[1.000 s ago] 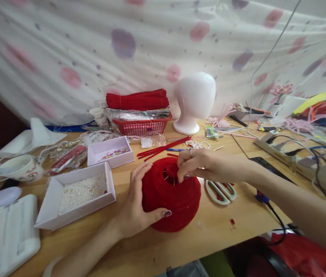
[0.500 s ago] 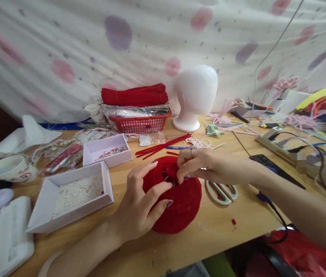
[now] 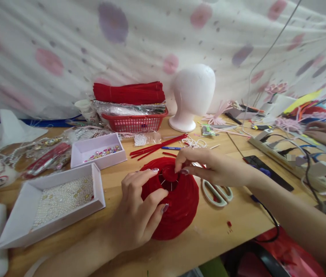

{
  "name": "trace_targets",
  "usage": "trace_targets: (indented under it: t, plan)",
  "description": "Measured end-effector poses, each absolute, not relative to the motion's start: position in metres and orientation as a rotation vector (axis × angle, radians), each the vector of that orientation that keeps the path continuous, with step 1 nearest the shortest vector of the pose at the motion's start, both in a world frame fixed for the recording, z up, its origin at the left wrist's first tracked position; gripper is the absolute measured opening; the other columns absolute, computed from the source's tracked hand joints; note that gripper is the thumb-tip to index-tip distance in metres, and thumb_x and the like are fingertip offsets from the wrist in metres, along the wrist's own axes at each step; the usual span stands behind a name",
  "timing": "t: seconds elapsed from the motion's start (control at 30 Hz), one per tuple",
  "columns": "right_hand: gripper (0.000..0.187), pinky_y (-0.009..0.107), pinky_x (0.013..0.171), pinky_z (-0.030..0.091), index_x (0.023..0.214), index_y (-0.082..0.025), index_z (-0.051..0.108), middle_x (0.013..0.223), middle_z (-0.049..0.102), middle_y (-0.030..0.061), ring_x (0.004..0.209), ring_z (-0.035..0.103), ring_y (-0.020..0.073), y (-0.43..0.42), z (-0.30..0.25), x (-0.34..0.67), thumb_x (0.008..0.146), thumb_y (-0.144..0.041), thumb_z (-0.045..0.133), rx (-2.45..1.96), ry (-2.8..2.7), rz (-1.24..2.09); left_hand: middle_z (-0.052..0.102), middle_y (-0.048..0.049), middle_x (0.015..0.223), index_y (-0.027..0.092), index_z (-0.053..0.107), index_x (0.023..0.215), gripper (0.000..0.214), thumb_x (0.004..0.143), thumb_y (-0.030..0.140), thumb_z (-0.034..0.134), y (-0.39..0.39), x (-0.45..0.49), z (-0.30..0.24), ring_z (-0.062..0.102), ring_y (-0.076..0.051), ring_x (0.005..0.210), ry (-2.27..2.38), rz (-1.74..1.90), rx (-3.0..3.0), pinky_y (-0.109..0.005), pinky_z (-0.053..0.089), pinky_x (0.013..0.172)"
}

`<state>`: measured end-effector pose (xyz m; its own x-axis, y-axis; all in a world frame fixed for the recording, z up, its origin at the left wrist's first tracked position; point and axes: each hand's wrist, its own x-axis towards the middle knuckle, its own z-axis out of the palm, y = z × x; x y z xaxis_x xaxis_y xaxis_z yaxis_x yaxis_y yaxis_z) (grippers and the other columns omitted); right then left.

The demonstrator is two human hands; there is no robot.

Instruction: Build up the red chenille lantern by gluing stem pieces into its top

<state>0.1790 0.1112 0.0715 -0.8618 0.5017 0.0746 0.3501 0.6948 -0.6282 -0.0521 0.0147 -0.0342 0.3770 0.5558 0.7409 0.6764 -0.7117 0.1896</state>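
Observation:
A round, domed red velvety piece (image 3: 180,204) of wound strands lies on the table, with an opening at its top. Inside that opening thin pale wires spread outward from a small red disc (image 3: 169,173). My left hand (image 3: 135,207) rests over the left side of the domed piece, fingers apart, fingertips near the opening's edge. The thumb and forefinger of my right hand (image 3: 206,165) pinch the right edge of the small disc; the exact grip is partly hidden. White-handled scissors (image 3: 217,196) lie beside the piece, partly under my right hand.
Red chenille stems (image 3: 159,146) and a blue pen (image 3: 171,148) lie behind. White boxes of beads (image 3: 99,192) and gems (image 3: 122,154) stand left. Farther back are a red basket (image 3: 136,124) and white foam head (image 3: 193,96). A power strip (image 3: 275,150) and another person's hands (image 3: 324,132) are right.
The view has shifted slightly. My right-hand fingers have moved from inside the opening to the small disc's right edge, exposing more wires. My left hand stays on the domed piece.

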Motion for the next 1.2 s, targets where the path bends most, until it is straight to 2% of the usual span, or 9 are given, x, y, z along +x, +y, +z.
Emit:
trace_targets:
  t: [0.17,0.23,0.3,0.43,0.63,0.8,1.0,1.13,1.2]
  plan:
    - [0.007,0.025,0.075,0.054,0.097,-0.017,0.06,0.092,0.07,0.0038,0.083,0.066,0.0113,0.111,0.064,0.182,0.096,-0.017,0.054,-0.754,-2.492,1.048,0.042,-0.0153,0.138,0.022,0.05,0.124,0.03,0.094,0.021,0.053,0.01,-0.047,-0.045,0.041,-0.031,0.131,-1.21,-1.354,-2.464,-0.052,0.033,0.113]
    - [0.005,0.024,0.073,0.053,0.097,-0.017,0.061,0.091,0.07,0.0032,0.081,0.067,0.0105,0.113,0.065,0.183,0.096,-0.018,0.056,-0.745,-2.475,1.081,0.042,-0.0182,0.142,0.021,0.041,0.133,0.05,0.091,0.036,0.063,0.007,-0.044,-0.053,0.041,-0.034,0.134,-1.244,-1.455,-2.417,-0.057,0.031,0.115]
    - [0.007,0.024,0.073,0.052,0.098,-0.016,0.064,0.09,0.071,0.0029,0.08,0.066,0.0101,0.114,0.067,0.183,0.095,-0.018,0.058,-0.75,-2.519,1.041,0.038,-0.0222,0.147,0.019,0.034,0.14,0.079,0.079,0.047,0.075,0.005,-0.041,-0.059,0.038,-0.038,0.139,-1.28,-1.526,-2.378,-0.062,0.028,0.117]
    - [0.014,0.024,0.074,0.051,0.105,-0.015,0.067,0.097,0.071,0.0043,0.082,0.064,0.0107,0.117,0.075,0.179,0.095,-0.017,0.058,-0.774,-2.633,0.964,0.03,-0.026,0.155,0.015,0.027,0.146,0.105,0.063,0.042,0.086,0.005,-0.039,-0.059,0.033,-0.042,0.144,-1.476,-1.609,-2.39,-0.065,0.031,0.117]
    - [0.015,0.024,0.073,0.051,0.103,-0.015,0.064,0.098,0.069,0.0049,0.081,0.062,0.0114,0.12,0.079,0.17,0.09,-0.013,0.057,-0.807,-2.642,1.085,0.043,-0.0211,0.144,0.019,0.024,0.149,0.104,0.065,0.034,0.083,0.01,-0.049,-0.049,0.047,-0.038,0.134,-1.476,-1.587,-2.579,-0.062,0.045,0.11]
    - [0.011,0.024,0.065,0.048,0.095,-0.015,0.063,0.082,0.066,0.0019,0.072,0.059,0.0116,0.11,0.083,0.172,0.085,-0.019,0.062,-0.984,-2.509,1.294,0.041,-0.0209,0.149,0.022,0.018,0.152,0.104,0.067,0.027,0.078,0.023,-0.064,-0.043,0.045,-0.04,0.139,-1.298,-1.523,-2.817,-0.064,0.043,0.113]
    - [0.012,0.023,0.055,0.042,0.087,-0.019,0.06,0.07,0.063,-0.0019,0.062,0.057,0.011,0.079,0.081,0.179,0.084,-0.03,0.065,-1.226,-2.266,1.437,0.04,-0.0163,0.156,0.025,0.017,0.155,0.106,0.067,0.021,0.076,0.038,-0.094,-0.024,0.045,-0.035,0.142,-1.161,-1.255,-3.217,-0.058,0.041,0.118]
    - [0.009,0.021,0.05,0.037,0.088,-0.019,0.06,0.069,0.061,-0.0026,0.055,0.049,0.008,0.062,0.074,0.177,0.087,-0.027,0.063,-1.261,-2.231,1.345,0.037,-0.0104,0.16,0.029,0.026,0.155,0.086,0.078,0.005,0.054,0.041,-0.103,0.004,0.038,-0.029,0.148,-1.144,-0.969,-3.117,-0.055,0.039,0.12]
    - [0.008,0.021,0.052,0.04,0.09,-0.019,0.06,0.073,0.063,-0.0013,0.058,0.052,0.0086,0.057,0.07,0.175,0.088,-0.026,0.062,-1.257,-2.219,1.277,0.043,-0.0087,0.155,0.029,0.037,0.15,0.074,0.083,-0.001,0.045,0.04,-0.099,0.019,0.042,-0.026,0.145,-1.163,-0.976,-2.996,-0.051,0.043,0.117]
